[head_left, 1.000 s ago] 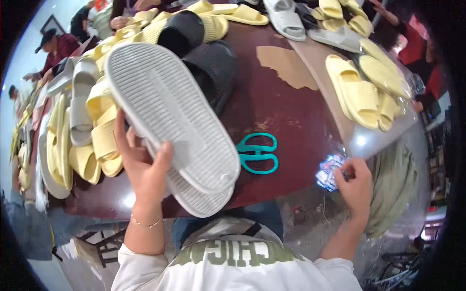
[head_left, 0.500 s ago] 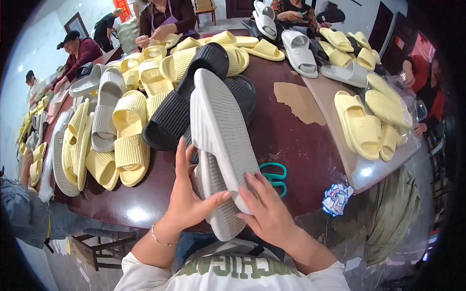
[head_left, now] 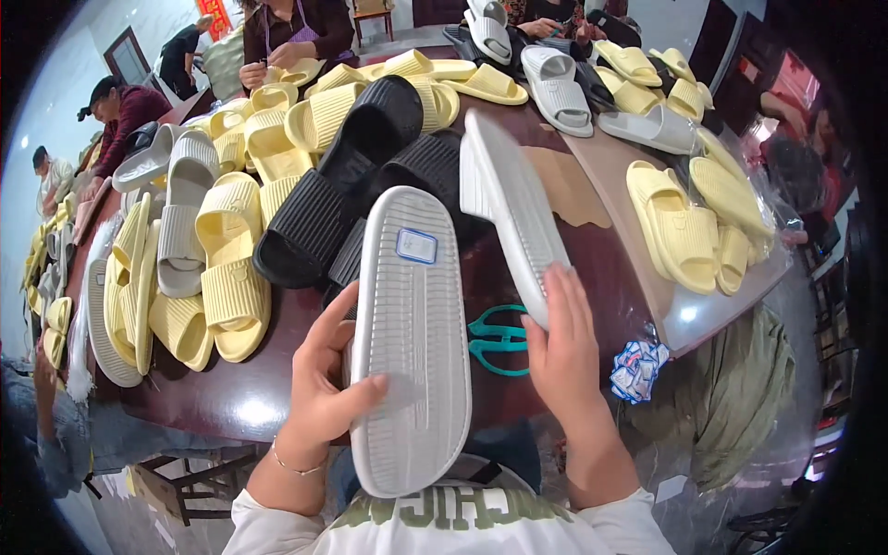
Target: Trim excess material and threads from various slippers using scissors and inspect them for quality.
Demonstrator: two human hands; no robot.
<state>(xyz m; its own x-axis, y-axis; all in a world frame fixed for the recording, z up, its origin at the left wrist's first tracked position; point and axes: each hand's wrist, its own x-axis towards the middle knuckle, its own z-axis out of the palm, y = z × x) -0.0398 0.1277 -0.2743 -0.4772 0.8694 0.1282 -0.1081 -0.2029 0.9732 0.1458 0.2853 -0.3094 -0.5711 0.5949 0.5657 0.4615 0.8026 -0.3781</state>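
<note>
A small white label with a blue border [head_left: 417, 247] sits near the top end of the sole of a pale grey slipper [head_left: 413, 342]; its print is too small to make out. Beside the right forearm, at the edge of the dark red bench [head_left: 615, 277], lies a crumpled bunch of blue-and-white labels [head_left: 638, 372], likewise unreadable. Dark green block lettering crosses the person's white shirt [head_left: 444, 518]. The left hand [head_left: 319, 398] is clamped on the pale grey slipper by its left edge, with the thumb pressed across the ribbed sole and the fingers [head_left: 330, 319] curled behind. The sole faces the camera, toe end up, in front of the person. The right hand [head_left: 564, 375] grips a second slipper [head_left: 518, 213], also pale grey, at its lower end, with the fingers [head_left: 566, 296] close together along it and the thumb to their left; this slipper tilts edge-on, well above that hand. Between the two hands, teal-handled scissors [head_left: 504, 346] lie on the bench. Black slippers [head_left: 310, 227] and yellow slippers [head_left: 236, 296] lie beyond the left hand.
</note>
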